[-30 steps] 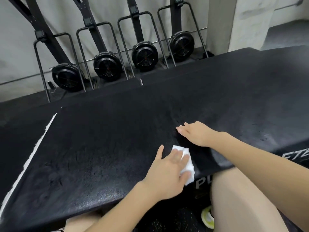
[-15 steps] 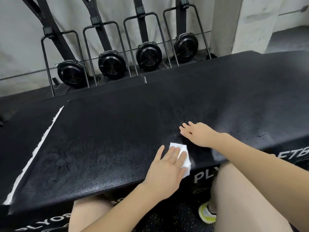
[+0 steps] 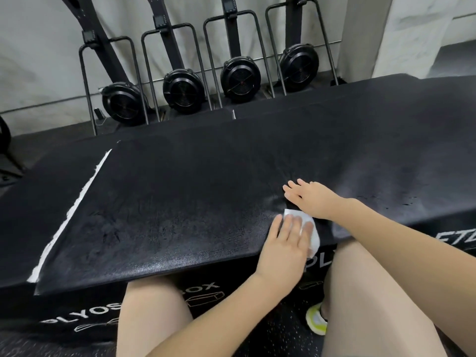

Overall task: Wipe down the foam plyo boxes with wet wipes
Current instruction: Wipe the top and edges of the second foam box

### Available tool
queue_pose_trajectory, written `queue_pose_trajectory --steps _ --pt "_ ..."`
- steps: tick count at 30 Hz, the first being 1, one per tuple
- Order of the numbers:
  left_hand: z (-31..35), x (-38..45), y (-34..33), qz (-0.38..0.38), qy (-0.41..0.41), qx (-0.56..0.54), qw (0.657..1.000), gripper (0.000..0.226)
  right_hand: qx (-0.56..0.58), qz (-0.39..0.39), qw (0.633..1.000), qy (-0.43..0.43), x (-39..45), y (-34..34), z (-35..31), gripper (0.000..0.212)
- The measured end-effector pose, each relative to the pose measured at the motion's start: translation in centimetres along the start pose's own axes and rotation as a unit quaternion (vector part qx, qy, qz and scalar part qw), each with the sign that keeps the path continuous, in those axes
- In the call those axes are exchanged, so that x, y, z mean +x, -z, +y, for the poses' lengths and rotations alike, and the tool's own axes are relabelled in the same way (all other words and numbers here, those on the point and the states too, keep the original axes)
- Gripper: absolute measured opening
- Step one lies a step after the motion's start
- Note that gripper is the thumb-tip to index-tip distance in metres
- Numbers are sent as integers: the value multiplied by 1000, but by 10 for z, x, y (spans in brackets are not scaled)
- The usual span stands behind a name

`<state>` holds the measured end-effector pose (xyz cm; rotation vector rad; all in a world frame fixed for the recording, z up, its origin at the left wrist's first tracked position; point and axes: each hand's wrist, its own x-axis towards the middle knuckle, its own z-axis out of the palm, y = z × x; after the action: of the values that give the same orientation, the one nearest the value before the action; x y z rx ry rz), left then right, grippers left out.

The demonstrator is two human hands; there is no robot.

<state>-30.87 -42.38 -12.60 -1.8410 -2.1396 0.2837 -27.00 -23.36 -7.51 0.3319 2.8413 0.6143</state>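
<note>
A black foam plyo box [image 3: 180, 202] fills the view, its worn top stretching from left to right, white lettering on its front face. A torn white strip [image 3: 72, 215] runs along its left edge. Behind it, four black fan machines [image 3: 177, 91] stand upright against a pale wall. The person's bare knees press close to the box front, and a yellow-green shoe [image 3: 317, 319] shows on the speckled floor. The right hand [image 3: 311, 199] lies flat on the box top, fingers straight and together. The left hand [image 3: 286, 243], fingers straight, presses a white wet wipe [image 3: 313, 237] down at the box's near edge, just beside the right hand.
</note>
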Motion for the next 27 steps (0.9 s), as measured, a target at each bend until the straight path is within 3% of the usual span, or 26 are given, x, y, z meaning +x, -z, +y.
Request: queue_pose_trajectory --steps 5,10,13,21,27 --pt "-14 -17 -5 65 32 18 997 61 6 -11 1000 -19 -1 -2 -4 48" --pt "-64 -61 -13 43 55 32 997 68 76 -19 996 -44 -5 1 -5 49" --pt "-91 -85 -15 51 68 30 996 61 125 -18 991 -48 -6 9 -7 47" --pt "-163 -172 -33 103 88 36 990 54 286 -25 950 -124 -10 14 -13 49" --pt "-190 -213 -36 95 118 -13 988 59 270 -15 956 -115 -7 7 -15 50"
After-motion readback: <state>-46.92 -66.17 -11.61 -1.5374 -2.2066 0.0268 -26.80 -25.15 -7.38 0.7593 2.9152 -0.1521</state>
